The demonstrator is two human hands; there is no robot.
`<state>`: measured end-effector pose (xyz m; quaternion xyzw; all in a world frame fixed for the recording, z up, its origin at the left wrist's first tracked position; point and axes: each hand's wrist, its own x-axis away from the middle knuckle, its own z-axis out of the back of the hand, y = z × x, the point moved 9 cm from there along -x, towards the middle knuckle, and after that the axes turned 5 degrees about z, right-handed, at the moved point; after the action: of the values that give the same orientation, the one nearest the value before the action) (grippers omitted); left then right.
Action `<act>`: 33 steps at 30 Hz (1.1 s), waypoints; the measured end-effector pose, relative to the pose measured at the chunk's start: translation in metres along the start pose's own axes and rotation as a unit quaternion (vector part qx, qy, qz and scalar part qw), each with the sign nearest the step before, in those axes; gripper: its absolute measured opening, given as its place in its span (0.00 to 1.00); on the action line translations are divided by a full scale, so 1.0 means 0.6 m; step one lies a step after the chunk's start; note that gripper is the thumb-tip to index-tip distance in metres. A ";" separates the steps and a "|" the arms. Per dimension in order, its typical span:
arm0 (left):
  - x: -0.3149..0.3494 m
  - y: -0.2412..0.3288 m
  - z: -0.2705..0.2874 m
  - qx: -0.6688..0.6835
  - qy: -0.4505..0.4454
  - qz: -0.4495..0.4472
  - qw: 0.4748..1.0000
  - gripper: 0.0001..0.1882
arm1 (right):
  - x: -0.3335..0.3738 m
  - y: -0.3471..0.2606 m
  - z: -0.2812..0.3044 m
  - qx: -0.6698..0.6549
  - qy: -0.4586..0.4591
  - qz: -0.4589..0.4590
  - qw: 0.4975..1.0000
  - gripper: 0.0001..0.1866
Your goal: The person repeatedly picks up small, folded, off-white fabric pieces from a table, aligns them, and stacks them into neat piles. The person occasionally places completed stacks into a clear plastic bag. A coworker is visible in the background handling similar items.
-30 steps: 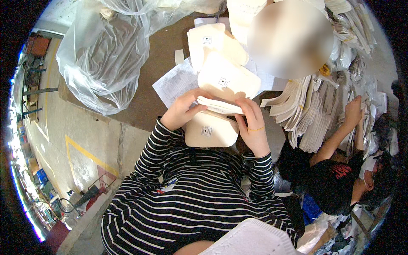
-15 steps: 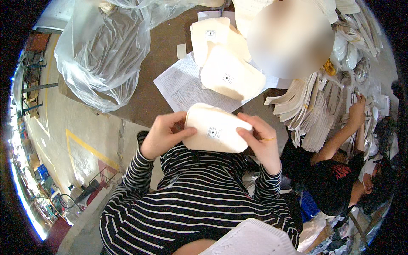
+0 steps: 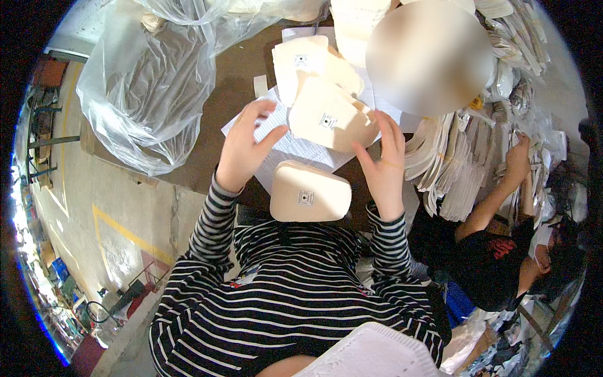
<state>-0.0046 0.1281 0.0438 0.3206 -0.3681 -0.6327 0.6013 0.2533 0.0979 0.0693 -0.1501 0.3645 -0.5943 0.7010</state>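
Note:
A stack of cream, rounded pieces, its top one marked with a small black print, lies flat at the near edge of the brown table, and neither hand holds it. Beyond it, similar cream pieces are piled loosely over printed paper sheets. My left hand is raised left of that pile, thumb and fingers apart, nothing in it. On the other side, my right hand has its thumb and fingers spread beside the pile's right edge; whether they touch it I cannot tell.
A clear plastic bag covers the table's left part. A small pale slip lies by the papers. To the right are bundles of pale strips, where another person in a black shirt works. A blurred round patch hides the upper right.
The cream stack held between both hands before now lies on the table's near edge. Both hands have let go and moved forward, opening on either side of the farther pile.

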 end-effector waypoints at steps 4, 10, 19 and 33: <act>-0.050 0.049 -0.029 0.017 0.024 -0.132 0.991 0.39 | -0.016 -0.006 -0.033 0.042 -0.054 0.015 0.998 0.28; -0.028 0.007 -0.061 0.052 -0.092 -0.066 0.992 0.38 | 0.030 -0.034 -0.035 -0.132 -0.133 0.073 0.980 0.27; 0.015 -0.011 -0.043 0.081 -0.026 -0.042 0.995 0.14 | 0.027 -0.037 -0.035 -0.146 -0.132 0.090 0.976 0.27; 0.029 -0.010 -0.040 0.147 0.013 -0.142 0.979 0.23 | 0.033 -0.042 -0.043 -0.125 -0.114 0.136 0.976 0.25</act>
<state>0.0117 0.1088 0.0268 0.4630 -0.3999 -0.6462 0.4561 0.2179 0.0788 0.0615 -0.2521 0.3704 -0.4224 0.7879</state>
